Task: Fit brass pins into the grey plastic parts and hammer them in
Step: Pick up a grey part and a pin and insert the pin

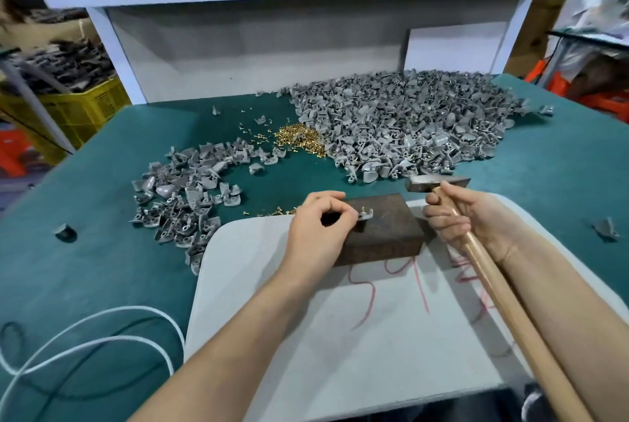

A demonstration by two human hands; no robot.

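Both hands grip: left hand (316, 227) fingers pinch a grey part (365, 214) on the block (381, 231), right hand (466, 214) fingers wrap the hammer (503, 299).

Your hammer (507, 306) runs off frame at 5 o'clock; your left hand (316, 231) hides part of the grey part (366, 215).

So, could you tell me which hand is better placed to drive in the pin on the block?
The right hand: it grips the hammer, whose head hovers beside the block, while the left hand holds the grey part.
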